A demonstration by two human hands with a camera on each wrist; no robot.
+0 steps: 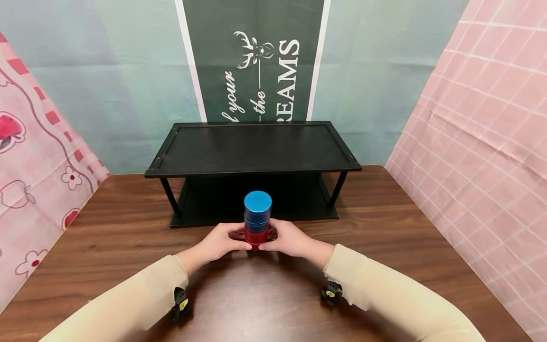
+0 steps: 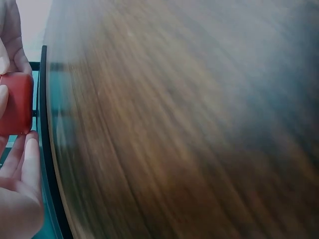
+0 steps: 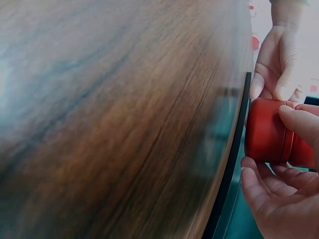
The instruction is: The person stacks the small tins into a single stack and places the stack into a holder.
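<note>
A blue round tin (image 1: 258, 209) with a flat shiny lid stands upright on top of a red round tin (image 1: 256, 237). My left hand (image 1: 222, 241) grips the red tin from the left, and my right hand (image 1: 288, 238) grips it from the right, thumbs on the near side. In the right wrist view, the red tin (image 3: 269, 132) shows a seam around its body, and its base appears raised off the tabletop. The left wrist view catches only part of the red tin (image 2: 17, 104), between the fingers. The tins are just in front of a black two-level shelf (image 1: 256, 147).
The brown wooden table (image 1: 256, 294) spreads beneath the shelf and arms. Behind hangs a green cloth (image 1: 372, 71) with a dark printed panel. Pink cloths drape the left (image 1: 38, 190) and right (image 1: 491, 142) sides. A small black camera sits at each wrist.
</note>
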